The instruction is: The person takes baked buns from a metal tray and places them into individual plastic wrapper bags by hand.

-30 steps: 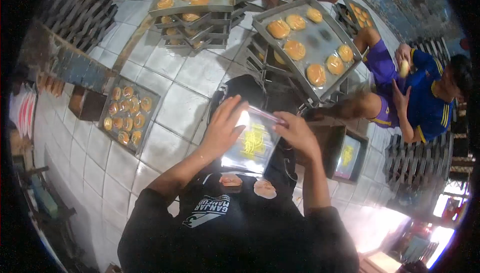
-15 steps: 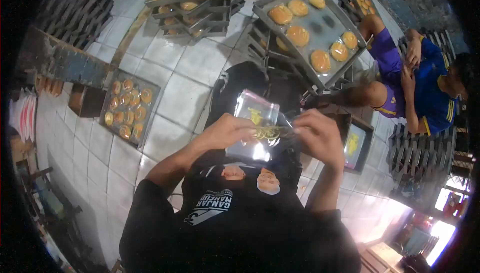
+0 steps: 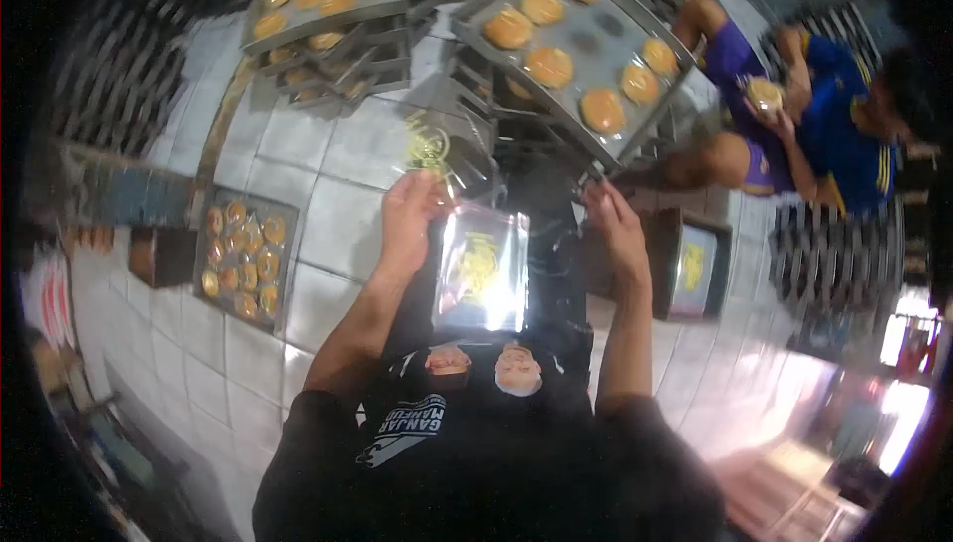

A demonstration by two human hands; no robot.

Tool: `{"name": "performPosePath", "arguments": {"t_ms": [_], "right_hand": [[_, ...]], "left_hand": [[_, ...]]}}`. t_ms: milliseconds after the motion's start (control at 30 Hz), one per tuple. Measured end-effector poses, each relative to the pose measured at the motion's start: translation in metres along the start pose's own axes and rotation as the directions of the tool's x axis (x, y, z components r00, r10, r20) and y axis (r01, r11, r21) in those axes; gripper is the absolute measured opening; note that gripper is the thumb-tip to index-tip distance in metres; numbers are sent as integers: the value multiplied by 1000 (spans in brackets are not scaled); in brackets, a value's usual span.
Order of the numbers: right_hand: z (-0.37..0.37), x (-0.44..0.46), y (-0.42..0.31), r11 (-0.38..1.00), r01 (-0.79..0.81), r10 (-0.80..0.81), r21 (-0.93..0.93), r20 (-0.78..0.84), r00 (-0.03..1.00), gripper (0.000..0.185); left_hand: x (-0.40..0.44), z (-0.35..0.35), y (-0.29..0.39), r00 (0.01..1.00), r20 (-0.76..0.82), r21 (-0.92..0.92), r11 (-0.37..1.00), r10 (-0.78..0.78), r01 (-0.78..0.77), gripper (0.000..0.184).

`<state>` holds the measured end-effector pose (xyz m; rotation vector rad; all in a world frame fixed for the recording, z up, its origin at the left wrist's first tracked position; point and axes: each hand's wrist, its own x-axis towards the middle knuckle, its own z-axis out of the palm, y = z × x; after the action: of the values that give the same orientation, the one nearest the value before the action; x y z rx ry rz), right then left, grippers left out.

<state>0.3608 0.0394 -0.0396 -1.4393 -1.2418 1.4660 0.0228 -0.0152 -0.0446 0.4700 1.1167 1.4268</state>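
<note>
In my left hand (image 3: 409, 219), the fingers are closed on the lower edge of a clear plastic bag (image 3: 427, 148) with yellow printing, held out over the floor tiles. A stack of clear printed bags (image 3: 481, 269) lies on my lap between my hands, shiny with glare. My right hand (image 3: 613, 224) is raised beside the near corner of a large metal tray (image 3: 586, 31); its fingers are stretched forward and slightly apart, with nothing distinct in them. Round glazed buns (image 3: 602, 110) sit on that tray.
More trays of buns (image 3: 323, 1) are stacked at the upper left. Another bun tray (image 3: 246, 254) lies on the floor at left. A box with printed bags (image 3: 695, 264) stands at right. A seated person (image 3: 834, 115) holds a wrapped bun (image 3: 764, 95).
My hands have moved apart, the left carrying the bag forward and left, the right moving forward toward the tray corner. The other person's hands now show a wrapped bun.
</note>
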Motion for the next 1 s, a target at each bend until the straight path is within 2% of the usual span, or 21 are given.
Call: {"name": "performPosePath", "arguments": {"t_ms": [33,100,133,200,267,333,400,467,600,700,767,833,900,933,967,1000], "right_hand": [[5,9,8,1000,-1,2,20,-37,999,55],[12,34,45,955,145,-113,260,-133,985,58],[8,44,80,950,154,-116,271,-152,982,58],[8,65,155,997,26,-12,78,-176,984,56],[9,52,208,976,-114,97,-185,-98,990,56],[8,26,239,886,-154,189,-437,37,981,55],[3,-11,259,765,-131,295,-631,162,942,54],[-4,-45,298,667,-110,394,-736,224,892,54],[-11,-97,339,572,-124,521,-811,242,819,53],[-21,-100,374,562,-156,488,-812,172,856,52],[-28,-80,369,626,-225,371,-746,31,928,52],[-21,-42,277,806,-373,295,-459,-235,926,47],[-14,2,236,920,-269,183,-285,-295,938,49],[-7,23,224,923,-260,178,-284,-285,942,49],[2,43,216,975,-224,216,7,-295,931,51],[10,56,217,939,-171,260,298,-290,921,52]], "left_hand": [[2,-2,-2,1000,-18,23,1000,10,-9,27],[8,-4,-5,998,-20,24,998,62,-62,26],[11,-4,-5,998,-1,37,997,61,-61,26],[10,-6,-3,999,-2,12,999,47,-47,20],[6,-2,-1,998,-41,38,998,57,-56,19],[6,-1,-2,994,-92,22,998,54,-52,18],[5,-7,-1,994,-75,21,997,73,-72,18],[6,-8,0,996,-65,76,995,64,-59,23],[10,3,0,994,-102,82,996,37,-28,27],[15,1,-1,999,-52,101,995,-9,14,30],[19,-4,-5,1000,-15,136,991,16,-14,30],[17,-7,-6,999,0,164,986,40,-39,31],[15,-6,-6,997,-38,142,988,72,-66,24],[13,-6,-5,996,-44,144,987,83,-76,24],[12,-5,-5,995,-55,127,989,83,-76,25],[11,-4,-5,994,-65,111,991,84,-76,25]]}}
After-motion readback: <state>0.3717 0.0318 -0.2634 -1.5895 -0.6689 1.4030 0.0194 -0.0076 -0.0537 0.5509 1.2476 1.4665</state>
